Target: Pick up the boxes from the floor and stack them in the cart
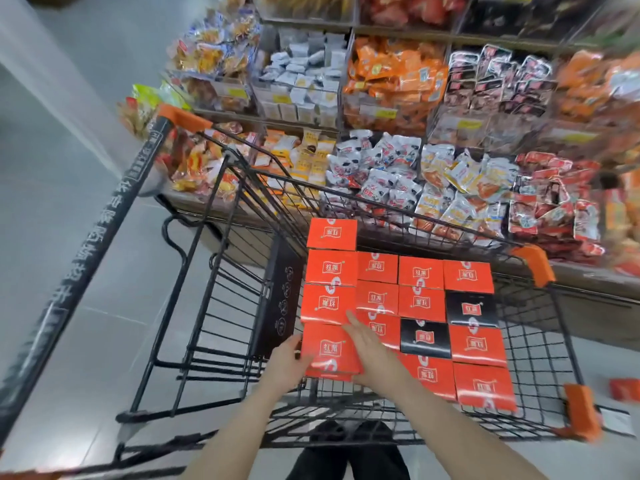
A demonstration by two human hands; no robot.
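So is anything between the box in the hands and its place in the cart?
Nothing visible. The left hand and right hand hold the orange box at the near end of the left column, already level with the other boxes in the cart.

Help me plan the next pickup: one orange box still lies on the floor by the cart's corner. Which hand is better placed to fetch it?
Right, probably. The floor box lies on that side, beyond the cart. The right hand rests flat on the nearest box; the left hand holds its far-side edge.
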